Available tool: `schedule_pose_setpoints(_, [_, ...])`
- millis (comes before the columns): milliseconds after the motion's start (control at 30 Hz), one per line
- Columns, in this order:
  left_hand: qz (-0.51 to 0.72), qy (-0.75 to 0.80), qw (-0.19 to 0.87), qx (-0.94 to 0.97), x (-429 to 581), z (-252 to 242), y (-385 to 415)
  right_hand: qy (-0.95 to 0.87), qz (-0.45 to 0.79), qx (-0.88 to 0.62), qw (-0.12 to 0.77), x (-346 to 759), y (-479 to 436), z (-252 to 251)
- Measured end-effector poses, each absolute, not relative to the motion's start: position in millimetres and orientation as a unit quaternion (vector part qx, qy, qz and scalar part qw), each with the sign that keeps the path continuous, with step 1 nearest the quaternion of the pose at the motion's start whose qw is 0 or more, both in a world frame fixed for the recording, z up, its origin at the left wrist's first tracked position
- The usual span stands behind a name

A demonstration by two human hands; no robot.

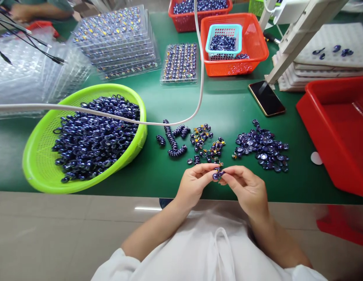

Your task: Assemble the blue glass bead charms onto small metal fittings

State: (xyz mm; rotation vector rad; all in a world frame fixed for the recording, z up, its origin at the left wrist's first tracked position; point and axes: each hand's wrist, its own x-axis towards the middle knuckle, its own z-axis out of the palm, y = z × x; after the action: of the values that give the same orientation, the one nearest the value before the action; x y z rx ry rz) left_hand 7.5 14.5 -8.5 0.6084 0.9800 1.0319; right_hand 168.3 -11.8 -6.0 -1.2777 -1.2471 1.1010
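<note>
My left hand [196, 182] and my right hand [246, 187] meet above the near edge of the green table [228, 105]. Both pinch one small dark blue shiny part [217, 174] between their fingertips. Just beyond the hands lie small blue parts with gold fittings [206, 142]. To the left of these are short stacked rows of blue parts [172, 140]. On the right lies a loose heap of flat blue pieces [263, 146].
A lime green basket [38, 156] full of blue parts stands at left, crossed by a white cable [111, 115]. Stacked clear trays [117, 39], orange baskets [251, 43], a phone [266, 98] and a red bin [339, 128] surround the work spot. Another person's arm [41, 11] shows far left.
</note>
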Motion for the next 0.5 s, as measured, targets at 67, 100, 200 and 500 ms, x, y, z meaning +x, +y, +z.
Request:
schedule_pose_setpoints(67, [0.469,0.456,0.696,0.295,7.8,-6.6,13.3,-0.497,0.473,-0.528,0.501,165.9,-10.4,-4.9])
schedule_pose_setpoints(100, [0.471,0.465,0.683,0.309,7.6,-5.2,12.7,-0.491,0.479,-0.527,0.501,165.0,-9.8,-4.7])
schedule_pose_setpoints(200, [0.475,0.494,0.632,0.362,6.6,-1.3,10.2,-0.479,0.49,-0.524,0.506,162.8,-8.6,-4.7])
schedule_pose_setpoints(500, [0.506,0.469,0.473,0.549,5.6,-2.9,6.3,-0.466,0.484,-0.526,0.522,160.6,-7.2,-4.9])
